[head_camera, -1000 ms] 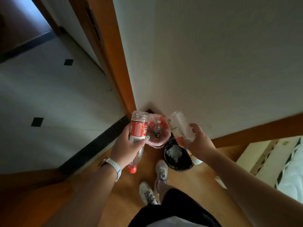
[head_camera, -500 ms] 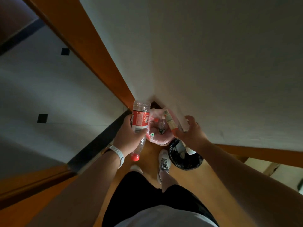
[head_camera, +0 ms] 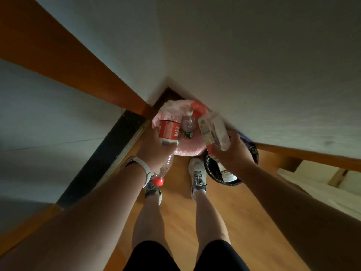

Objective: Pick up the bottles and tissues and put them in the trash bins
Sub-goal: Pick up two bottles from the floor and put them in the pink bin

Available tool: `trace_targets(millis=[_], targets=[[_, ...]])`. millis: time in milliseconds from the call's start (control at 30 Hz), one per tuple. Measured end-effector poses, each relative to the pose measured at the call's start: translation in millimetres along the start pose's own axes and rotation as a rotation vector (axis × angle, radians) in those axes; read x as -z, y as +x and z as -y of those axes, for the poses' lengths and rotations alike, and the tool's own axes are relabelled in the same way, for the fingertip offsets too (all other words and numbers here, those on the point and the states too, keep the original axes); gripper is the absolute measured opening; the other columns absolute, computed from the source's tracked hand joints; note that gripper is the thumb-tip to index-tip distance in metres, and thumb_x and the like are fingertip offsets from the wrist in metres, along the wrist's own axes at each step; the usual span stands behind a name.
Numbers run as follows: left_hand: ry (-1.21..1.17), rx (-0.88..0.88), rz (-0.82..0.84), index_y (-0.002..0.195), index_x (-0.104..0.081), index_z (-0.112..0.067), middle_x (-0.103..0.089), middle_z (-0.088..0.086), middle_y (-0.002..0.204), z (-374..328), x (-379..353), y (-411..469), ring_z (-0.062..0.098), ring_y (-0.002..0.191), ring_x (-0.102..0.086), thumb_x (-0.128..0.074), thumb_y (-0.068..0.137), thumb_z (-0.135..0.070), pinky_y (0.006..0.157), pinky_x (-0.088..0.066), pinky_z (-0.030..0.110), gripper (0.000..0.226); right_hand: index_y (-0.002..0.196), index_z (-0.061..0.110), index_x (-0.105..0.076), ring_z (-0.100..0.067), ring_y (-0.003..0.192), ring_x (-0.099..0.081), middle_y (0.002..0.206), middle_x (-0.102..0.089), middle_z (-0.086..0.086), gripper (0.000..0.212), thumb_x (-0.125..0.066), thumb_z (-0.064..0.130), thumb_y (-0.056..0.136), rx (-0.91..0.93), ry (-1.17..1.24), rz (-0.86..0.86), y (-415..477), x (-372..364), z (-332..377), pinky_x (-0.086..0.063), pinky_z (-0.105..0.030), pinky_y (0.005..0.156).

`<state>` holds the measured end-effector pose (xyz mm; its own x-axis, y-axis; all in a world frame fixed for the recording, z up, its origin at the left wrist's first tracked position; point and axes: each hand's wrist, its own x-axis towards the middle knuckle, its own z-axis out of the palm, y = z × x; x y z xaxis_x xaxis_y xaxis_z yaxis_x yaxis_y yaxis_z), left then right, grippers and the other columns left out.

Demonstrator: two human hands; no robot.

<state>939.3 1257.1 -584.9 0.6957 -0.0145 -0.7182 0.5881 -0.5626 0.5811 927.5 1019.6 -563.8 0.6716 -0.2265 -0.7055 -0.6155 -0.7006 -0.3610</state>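
Two bins [head_camera: 252, 153]; three bottles [head_camera: 168, 132], one each in left hand's [head_camera: 156, 153] grip, right hand's [head_camera: 232, 155] grip, pink bin [head_camera: 187, 149].

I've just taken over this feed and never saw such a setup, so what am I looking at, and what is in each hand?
No machine here: a person wears one camera on the head, looking down past their own arms and legs at a wooden floor in a room corner. The left hand grips a red-label bottle, cap toward the person, by the pink-lined bin, where another bottle already sits. The right hand grips a clear bottle near the black-lined bin. The two bins stand side by side at the wall.
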Motion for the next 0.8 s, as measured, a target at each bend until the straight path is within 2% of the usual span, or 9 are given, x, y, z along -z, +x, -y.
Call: trace_targets(millis=[167,267,367,467,533,600,667,733,800], targets=[[0.119,-0.033,-0.012,0.127,-0.043,-0.031,-0.061,-0.008,0.101,58,-35,72,0.012,0.082,-0.067,-0.07,0.077,-0.051,0.072,-0.06,0.04,0.06,0.131,0.019,-0.041,-0.016,0.086,-0.059,0.109,-0.06,0.001,0.07,-0.068,0.052,0.076,-0.079,0.051,-0.043,68,-73,-38,-0.038,-0.022,0.056],[0.218,-0.054,-0.041,0.127,-0.045,-0.023,-0.062,-0.005,0.102,86,-59,114,0.011,0.08,-0.065,-0.072,0.079,-0.053,0.071,-0.059,0.036,0.064,0.133,0.018,-0.038,-0.019,0.089,-0.06,0.113,-0.058,-0.002,0.073,-0.068,0.051,0.075,-0.107,0.075,-0.056,111,-116,-59,-0.04,-0.023,0.057],[0.32,-0.02,-0.002,0.123,-0.048,-0.02,-0.062,-0.003,0.098,106,-83,150,0.012,0.077,-0.063,-0.071,0.079,-0.055,0.064,-0.052,0.028,0.061,0.136,0.018,-0.035,-0.019,0.086,-0.062,0.114,-0.058,-0.003,0.075,-0.067,0.05,0.076,-0.142,0.105,-0.072,147,-148,-75,-0.045,-0.025,0.057],[0.33,0.039,0.005,0.124,-0.049,-0.021,-0.063,-0.001,0.1,120,-101,176,0.016,0.08,-0.064,-0.07,0.077,-0.057,0.07,-0.052,0.031,0.063,0.142,0.015,-0.032,-0.022,0.095,-0.055,0.124,-0.053,-0.007,0.081,-0.066,0.051,0.077,-0.144,0.08,-0.096,172,-170,-86,-0.043,-0.028,0.066],[0.341,0.028,-0.032,0.123,-0.049,-0.021,-0.063,0.0,0.102,125,-109,185,0.016,0.079,-0.064,-0.07,0.077,-0.06,0.068,-0.053,0.031,0.064,0.144,0.014,-0.031,-0.021,0.1,-0.051,0.131,-0.049,-0.009,0.084,-0.064,0.054,0.078,-0.12,0.066,-0.113,181,-178,-87,-0.04,-0.03,0.073],[0.342,0.012,-0.07,0.121,-0.051,-0.02,-0.062,0.0,0.102,123,-111,186,0.013,0.076,-0.062,-0.068,0.079,-0.061,0.058,-0.046,0.025,0.062,0.145,0.015,-0.03,-0.018,0.099,-0.046,0.135,-0.045,-0.01,0.085,-0.063,0.057,0.08,-0.098,0.076,-0.119,182,-178,-84,-0.038,-0.031,0.076],[0.326,0.008,-0.073,0.12,-0.051,-0.018,-0.061,-0.003,0.1,115,-108,178,0.003,0.071,-0.056,-0.065,0.084,-0.058,0.052,-0.037,0.015,0.055,0.143,0.014,-0.031,-0.016,0.098,-0.045,0.133,-0.046,-0.009,0.083,-0.061,0.06,0.081,-0.083,0.092,-0.114,175,-174,-81,-0.039,-0.031,0.077],[0.288,-0.004,-0.066,0.116,-0.052,-0.018,-0.059,-0.008,0.093,105,-100,165,-0.004,0.068,-0.051,-0.064,0.088,-0.051,0.045,-0.037,0.007,0.045,0.143,0.015,-0.032,-0.016,0.1,-0.047,0.131,-0.048,-0.009,0.08,-0.058,0.06,0.082,-0.068,0.103,-0.115,163,-166,-77,-0.041,-0.032,0.078],[0.231,-0.013,-0.053,0.117,-0.054,-0.019,-0.058,-0.013,0.092,96,-90,153,-0.003,0.074,-0.055,-0.065,0.09,-0.044,0.048,-0.035,0.0,0.039,0.145,0.02,-0.031,-0.019,0.106,-0.053,0.133,-0.049,-0.008,0.079,-0.057,0.061,0.083,-0.048,0.084,-0.093,149,-158,-72,-0.048,-0.036,0.084]])
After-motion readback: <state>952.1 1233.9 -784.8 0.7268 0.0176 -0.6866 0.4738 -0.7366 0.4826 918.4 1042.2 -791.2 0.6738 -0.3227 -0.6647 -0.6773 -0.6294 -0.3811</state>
